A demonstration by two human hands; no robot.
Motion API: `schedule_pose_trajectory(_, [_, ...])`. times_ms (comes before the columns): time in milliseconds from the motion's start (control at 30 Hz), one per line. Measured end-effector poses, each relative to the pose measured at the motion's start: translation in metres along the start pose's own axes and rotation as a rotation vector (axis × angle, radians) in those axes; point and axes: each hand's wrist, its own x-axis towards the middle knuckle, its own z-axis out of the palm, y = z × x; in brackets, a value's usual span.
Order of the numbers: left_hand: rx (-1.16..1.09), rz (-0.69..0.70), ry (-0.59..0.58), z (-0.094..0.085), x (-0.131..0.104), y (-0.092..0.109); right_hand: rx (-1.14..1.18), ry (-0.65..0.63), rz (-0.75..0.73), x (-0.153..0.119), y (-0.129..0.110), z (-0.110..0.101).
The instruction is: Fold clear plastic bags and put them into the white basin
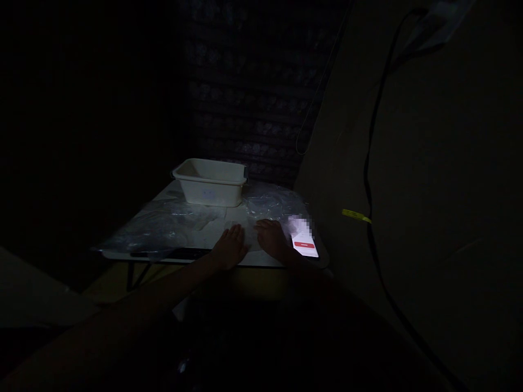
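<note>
Both hands rest at the near edge of a small white table (210, 233) in a very dark room. My left hand (229, 247) lies with its fingers stretched forward on a thin clear plastic piece (249, 235). On that piece's other side, my right hand (271, 238) lies palm down, its fingers pointing left and apart. Clear plastic bags (153, 226) are spread over the table's left part, and more clear plastic (272, 204) lies at the back right. Behind the hands stands a cream tub (212, 190); its contents cannot be seen.
A lit phone (304, 242) lies at the table's right edge, beside my right hand. A dark cable (370, 163) with a yellow tag (355, 215) hangs down the right wall. Folding legs (139, 275) show under the table's left side.
</note>
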Motion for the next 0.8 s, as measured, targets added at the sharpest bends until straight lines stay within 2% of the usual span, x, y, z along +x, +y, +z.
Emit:
schedule_pose_trajectory(167, [0.004, -0.007, -0.013, -0.001, -0.004, -0.001, -0.138, -0.097, -0.005, -0.008, 0.015, 0.001])
schedule_pose_trajectory(333, [0.000, -0.027, -0.017, -0.002, -0.003, 0.000, -0.212, -0.041, 0.094, -0.009, 0.026, 0.002])
schedule_pose_trajectory(567, [-0.013, -0.028, -0.061, -0.010, -0.008, -0.002, -0.236, 0.078, 0.238, -0.004, 0.042, -0.014])
schedule_pose_trajectory(633, [-0.015, -0.016, -0.069, -0.014, -0.010, -0.004, -0.192, 0.070, 0.216, -0.003, 0.041, -0.015])
schedule_pose_trajectory(800, [-0.008, -0.030, -0.080, -0.016, -0.013, -0.006, -0.148, -0.039, 0.019, -0.006, 0.030, -0.006])
